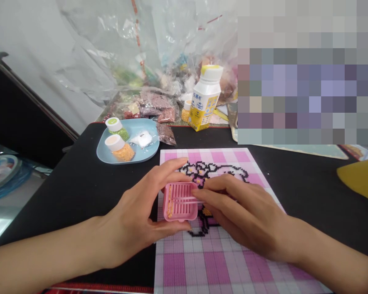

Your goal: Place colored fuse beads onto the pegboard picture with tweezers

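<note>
My left hand (141, 212) grips a small pink ridged tray (180, 201) between thumb and fingers, holding it over a pink-and-white checked bead board (221, 261). A row of orange beads lies along the tray's left side. My right hand (242, 210) is pinched on thin clear tweezers (184, 199) whose tips reach into the tray. A partly filled black-outlined bead picture (216, 169) with small flowers shows on the board behind the hands.
A light blue plate (150, 153) at the back left carries two capped bead jars, green (117, 127) and orange (119, 147), and a small bag. A yellow-and-white bottle (205, 98) and bags of beads stand behind. A yellow object (360, 177) lies at right.
</note>
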